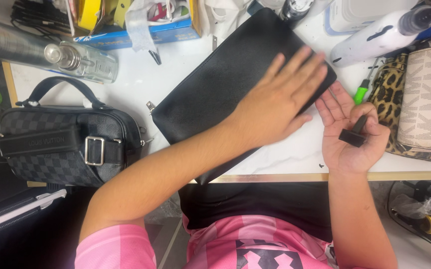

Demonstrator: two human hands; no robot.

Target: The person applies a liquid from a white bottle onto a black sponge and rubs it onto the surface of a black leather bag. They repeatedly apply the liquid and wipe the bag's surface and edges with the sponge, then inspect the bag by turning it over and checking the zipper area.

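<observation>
A flat black leather pouch (225,79) lies diagonally across the white table (165,69). My left hand (280,102) rests flat on its right part, fingers spread and pointing up right. My right hand (350,134) lies palm up just right of the pouch's corner, its fingers curled around a small black tool with a square block head (353,135). The pouch's lower end hangs over the table's front edge under my left forearm.
A dark checkered bag with a handle and buckle strap (66,144) sits at the left edge. A clear bottle (83,62) lies behind it. A leopard-print and a beige patterned bag (420,104) stand at right, beside a green-handled screwdriver (362,92) and a white device (375,37).
</observation>
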